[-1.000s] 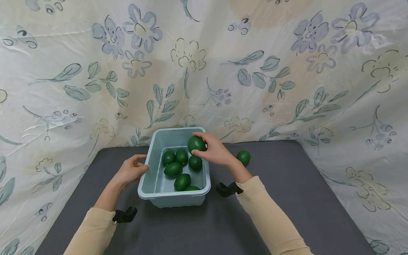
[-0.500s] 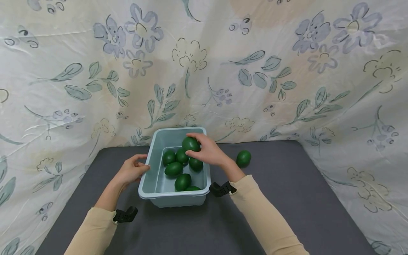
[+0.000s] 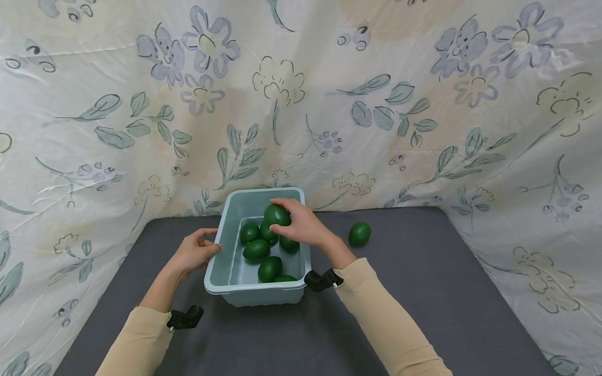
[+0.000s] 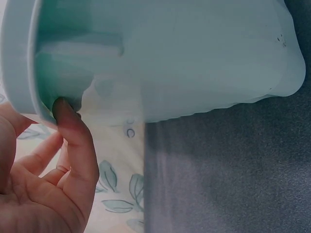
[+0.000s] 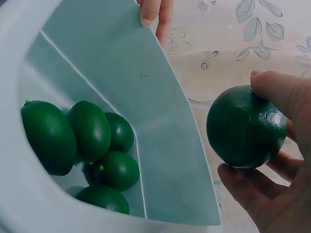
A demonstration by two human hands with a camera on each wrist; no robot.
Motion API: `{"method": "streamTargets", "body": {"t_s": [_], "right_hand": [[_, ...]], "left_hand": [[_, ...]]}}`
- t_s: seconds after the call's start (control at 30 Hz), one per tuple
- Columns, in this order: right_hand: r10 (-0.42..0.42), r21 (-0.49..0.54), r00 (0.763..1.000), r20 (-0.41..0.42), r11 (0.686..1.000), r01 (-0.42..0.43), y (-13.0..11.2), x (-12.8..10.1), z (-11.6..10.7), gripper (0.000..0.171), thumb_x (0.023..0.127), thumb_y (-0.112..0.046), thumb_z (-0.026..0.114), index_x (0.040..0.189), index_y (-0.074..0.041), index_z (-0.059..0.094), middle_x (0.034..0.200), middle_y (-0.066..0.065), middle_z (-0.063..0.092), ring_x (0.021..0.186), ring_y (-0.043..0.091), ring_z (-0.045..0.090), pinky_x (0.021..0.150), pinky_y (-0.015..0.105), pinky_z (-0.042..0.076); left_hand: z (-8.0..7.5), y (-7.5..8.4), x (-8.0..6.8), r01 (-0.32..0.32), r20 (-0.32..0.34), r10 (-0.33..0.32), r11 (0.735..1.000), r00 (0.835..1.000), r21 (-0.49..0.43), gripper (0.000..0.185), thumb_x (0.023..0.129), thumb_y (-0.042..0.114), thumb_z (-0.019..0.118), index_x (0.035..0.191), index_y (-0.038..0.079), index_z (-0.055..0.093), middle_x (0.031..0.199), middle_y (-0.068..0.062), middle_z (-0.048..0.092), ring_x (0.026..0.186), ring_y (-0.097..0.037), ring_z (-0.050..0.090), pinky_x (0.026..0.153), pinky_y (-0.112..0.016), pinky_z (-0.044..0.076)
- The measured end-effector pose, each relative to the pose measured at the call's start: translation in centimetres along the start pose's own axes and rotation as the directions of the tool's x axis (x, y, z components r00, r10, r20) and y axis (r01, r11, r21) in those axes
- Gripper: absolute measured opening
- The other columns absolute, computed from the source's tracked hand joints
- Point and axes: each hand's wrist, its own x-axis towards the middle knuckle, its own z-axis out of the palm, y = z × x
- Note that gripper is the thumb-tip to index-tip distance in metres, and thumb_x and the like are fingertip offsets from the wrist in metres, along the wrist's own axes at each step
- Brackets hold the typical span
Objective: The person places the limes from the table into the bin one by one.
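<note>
A pale blue plastic bin [image 3: 221, 269] stands on the dark grey table and holds several green limes [image 3: 256, 249]. My right hand [image 3: 301, 224] grips one green lime [image 3: 276, 214] over the bin's far end; the right wrist view shows this lime [image 5: 245, 127] pinched between thumb and fingers above the bin's inner wall [image 5: 146, 111]. My left hand [image 3: 195, 250] rests against the bin's left rim, and in the left wrist view its thumb [image 4: 73, 133] touches the rim [image 4: 19, 58]. Another lime [image 3: 359, 233] lies on the table to the bin's right.
A flowered cloth [image 3: 423, 104] hangs behind and along both sides of the grey table [image 3: 423, 282]. Black wrist straps [image 3: 322, 280] sit on both forearms, the right one close to the bin's near right corner.
My right hand has carried the held lime leftward and slightly lower over the bin. The left hand and the bin have stayed put.
</note>
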Motion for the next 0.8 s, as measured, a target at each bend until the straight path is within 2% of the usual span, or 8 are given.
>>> {"method": "streamTargets", "body": {"t_s": [0.23, 0.43, 0.6, 0.8], "right_hand": [[-0.008, -0.011, 1.000, -0.013, 1.000, 0.008, 0.0, -0.3, -0.4, 0.061, 0.086, -0.033, 0.062, 0.140, -0.018, 0.038, 0.145, 0.005, 0.036, 0.130, 0.021, 0.037, 0.102, 0.042, 0.036], [-0.033, -0.015, 0.999, -0.035, 0.999, 0.032, 1.1, -0.5, -0.5, 0.059, 0.087, -0.032, 0.061, 0.140, -0.015, 0.039, 0.144, 0.004, 0.038, 0.132, 0.021, 0.036, 0.104, 0.041, 0.034], [0.004, 0.022, 0.998, -0.068, 1.000, -0.002, 1.7, -1.0, -0.9, 0.057, 0.088, -0.031, 0.061, 0.139, -0.018, 0.040, 0.142, 0.001, 0.040, 0.130, 0.021, 0.038, 0.101, 0.043, 0.037], [0.039, 0.077, 0.988, -0.151, 0.997, -0.028, 3.1, -1.8, -1.5, 0.053, 0.089, -0.028, 0.060, 0.137, -0.018, 0.043, 0.140, 0.003, 0.041, 0.128, 0.025, 0.040, 0.099, 0.044, 0.039]], "left_hand": [[0.0, 0.0, -0.2, -0.002, 0.003, 0.002, 1.000, 1.000, 0.004, 0.058, 0.088, 0.013, 0.057, 0.140, 0.004, 0.031, 0.099, -0.016, 0.057, 0.075, -0.018, 0.061, 0.067, -0.042, 0.055], [0.0, -0.1, 0.0, -0.005, -0.009, 0.005, 1.000, 1.000, 0.007, 0.057, 0.088, 0.012, 0.056, 0.139, 0.004, 0.031, 0.099, -0.016, 0.059, 0.074, -0.017, 0.061, 0.067, -0.042, 0.055], [0.1, -0.2, 0.1, -0.008, -0.009, 0.008, 1.000, 1.000, 0.000, 0.057, 0.088, 0.012, 0.056, 0.139, 0.005, 0.032, 0.099, -0.017, 0.058, 0.074, -0.018, 0.062, 0.066, -0.041, 0.055], [0.0, -0.2, 0.1, -0.005, 0.003, 0.005, 1.000, 1.000, 0.000, 0.058, 0.088, 0.013, 0.056, 0.140, 0.005, 0.031, 0.099, -0.015, 0.060, 0.074, -0.016, 0.061, 0.067, -0.042, 0.054]]}}
